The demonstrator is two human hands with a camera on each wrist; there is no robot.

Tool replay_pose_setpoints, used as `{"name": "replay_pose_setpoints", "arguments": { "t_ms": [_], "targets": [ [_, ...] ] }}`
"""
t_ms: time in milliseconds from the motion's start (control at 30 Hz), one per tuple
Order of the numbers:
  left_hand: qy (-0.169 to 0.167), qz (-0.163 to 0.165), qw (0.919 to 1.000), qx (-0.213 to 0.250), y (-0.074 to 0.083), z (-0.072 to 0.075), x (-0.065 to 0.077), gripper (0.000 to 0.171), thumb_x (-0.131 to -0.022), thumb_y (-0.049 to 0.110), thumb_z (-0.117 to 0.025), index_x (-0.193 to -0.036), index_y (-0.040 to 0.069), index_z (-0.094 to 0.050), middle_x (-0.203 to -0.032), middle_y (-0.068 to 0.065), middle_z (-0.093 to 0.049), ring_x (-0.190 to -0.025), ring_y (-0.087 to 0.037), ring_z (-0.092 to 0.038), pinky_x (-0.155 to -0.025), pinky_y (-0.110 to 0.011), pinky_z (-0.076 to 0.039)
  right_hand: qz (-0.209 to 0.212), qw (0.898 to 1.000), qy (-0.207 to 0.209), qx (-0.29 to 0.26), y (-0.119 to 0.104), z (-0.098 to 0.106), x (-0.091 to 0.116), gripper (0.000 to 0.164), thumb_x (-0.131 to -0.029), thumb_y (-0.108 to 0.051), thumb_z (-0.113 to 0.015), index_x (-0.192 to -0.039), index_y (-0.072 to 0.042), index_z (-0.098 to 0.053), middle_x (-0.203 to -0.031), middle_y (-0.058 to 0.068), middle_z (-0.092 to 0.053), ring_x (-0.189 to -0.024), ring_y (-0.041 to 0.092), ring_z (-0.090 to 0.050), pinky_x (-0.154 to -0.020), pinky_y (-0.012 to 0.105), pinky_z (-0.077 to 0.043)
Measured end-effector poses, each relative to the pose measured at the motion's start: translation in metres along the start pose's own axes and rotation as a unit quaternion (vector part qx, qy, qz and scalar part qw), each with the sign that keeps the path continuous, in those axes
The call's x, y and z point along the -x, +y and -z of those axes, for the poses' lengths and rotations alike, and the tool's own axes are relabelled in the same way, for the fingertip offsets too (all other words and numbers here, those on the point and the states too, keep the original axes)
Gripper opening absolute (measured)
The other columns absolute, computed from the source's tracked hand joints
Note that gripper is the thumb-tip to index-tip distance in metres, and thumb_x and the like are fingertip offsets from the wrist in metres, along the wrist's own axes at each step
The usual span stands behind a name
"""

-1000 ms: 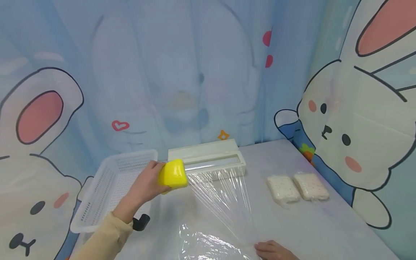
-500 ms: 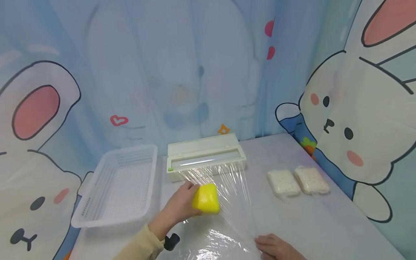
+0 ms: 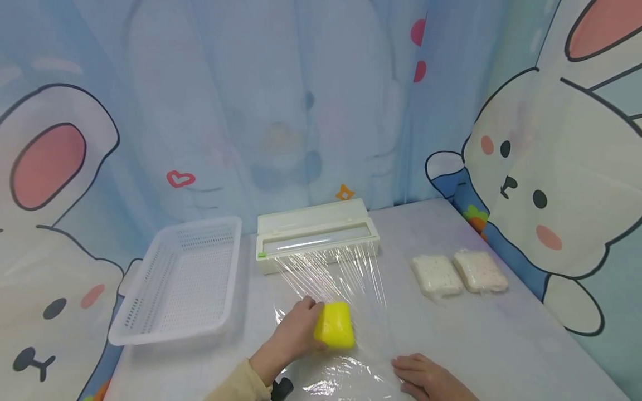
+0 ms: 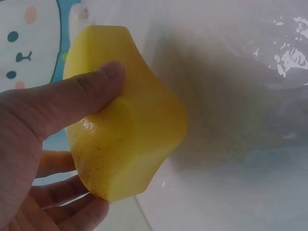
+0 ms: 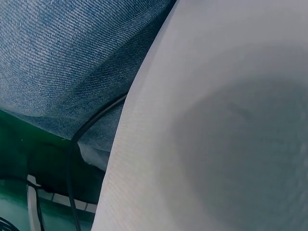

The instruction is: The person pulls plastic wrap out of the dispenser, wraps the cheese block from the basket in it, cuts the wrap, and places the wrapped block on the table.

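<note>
My left hand holds a smooth yellow block, waisted like a bar of soap, above the cling film. In the left wrist view the thumb lies across the block's speckled face, with the other fingers behind it. Clear film runs from the white, lidded cling film box towards the front edge of the table, wrinkled and shiny. Down at its right edge, my right hand grips the film at its fingertips; the thumb is mostly hidden.
A white perforated basket stands left of the box. Two film-wrapped pale blocks, one whitish and one pinkish, lie at right. The right wrist view has the table edge, denim and a black cable.
My left hand has carried the yellow block from beside the basket, in front of the box, rightward and nearer over the film. The right hand stays at the film's edge; the head view tilts slightly down.
</note>
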State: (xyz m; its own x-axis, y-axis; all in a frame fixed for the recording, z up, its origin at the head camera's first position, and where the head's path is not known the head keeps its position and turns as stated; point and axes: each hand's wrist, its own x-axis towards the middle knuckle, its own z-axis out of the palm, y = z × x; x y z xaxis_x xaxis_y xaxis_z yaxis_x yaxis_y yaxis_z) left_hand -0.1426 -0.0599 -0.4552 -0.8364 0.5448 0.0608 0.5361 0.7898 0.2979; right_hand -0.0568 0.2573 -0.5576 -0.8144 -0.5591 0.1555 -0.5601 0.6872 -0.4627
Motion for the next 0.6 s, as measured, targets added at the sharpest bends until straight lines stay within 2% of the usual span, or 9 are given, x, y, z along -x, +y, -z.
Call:
{"name": "replay_pose_setpoints", "arguments": {
  "t_ms": [100,167,367,600],
  "targets": [
    [-0.001,0.002,1.0000,-0.007,0.000,-0.006,-0.003,0.074,-0.062,0.025,-0.098,-0.124,0.002,-0.064,-0.108,-0.006,-0.058,-0.092,-0.018,-0.055,-0.084,-0.030,-0.056,0.017,1.000,0.019,0.013,0.001,0.000,0.000,0.035,-0.094,-0.025,-0.073,-0.124,-0.007,-0.072,-0.120,0.003,-0.074,-0.105,0.011,-0.067,-0.082,0.027,-0.061],
    [-0.005,0.008,0.9999,-0.006,-0.002,-0.010,-0.005,0.076,-0.062,0.027,-0.098,-0.125,0.002,-0.063,-0.108,-0.006,-0.058,-0.092,-0.018,-0.055,-0.084,-0.030,-0.056,0.015,1.000,0.017,0.016,0.000,0.001,-0.001,0.035,-0.094,-0.024,-0.073,-0.124,-0.007,-0.072,-0.120,0.004,-0.074,-0.106,0.012,-0.067,-0.082,0.028,-0.061],
    [-0.026,0.033,0.9991,-0.001,-0.006,-0.023,-0.008,0.080,-0.060,0.028,-0.098,-0.127,0.002,-0.062,-0.109,-0.007,-0.058,-0.092,-0.018,-0.056,-0.087,-0.031,-0.056,-0.031,0.999,-0.022,0.013,-0.007,0.001,-0.004,0.035,-0.096,-0.027,-0.070,-0.127,-0.010,-0.070,-0.123,0.001,-0.073,-0.111,0.012,-0.067,-0.088,0.030,-0.060],
    [-0.058,0.058,0.9966,-0.001,-0.007,-0.029,-0.012,0.085,-0.063,0.033,-0.097,-0.134,0.002,-0.060,-0.115,-0.007,-0.058,-0.097,-0.018,-0.056,-0.092,-0.033,-0.056,0.028,0.996,0.038,0.082,-0.006,0.000,-0.008,0.031,-0.092,-0.021,-0.075,-0.120,-0.009,-0.073,-0.116,0.000,-0.074,-0.105,0.014,-0.069,-0.084,0.029,-0.061]
  ]
}}
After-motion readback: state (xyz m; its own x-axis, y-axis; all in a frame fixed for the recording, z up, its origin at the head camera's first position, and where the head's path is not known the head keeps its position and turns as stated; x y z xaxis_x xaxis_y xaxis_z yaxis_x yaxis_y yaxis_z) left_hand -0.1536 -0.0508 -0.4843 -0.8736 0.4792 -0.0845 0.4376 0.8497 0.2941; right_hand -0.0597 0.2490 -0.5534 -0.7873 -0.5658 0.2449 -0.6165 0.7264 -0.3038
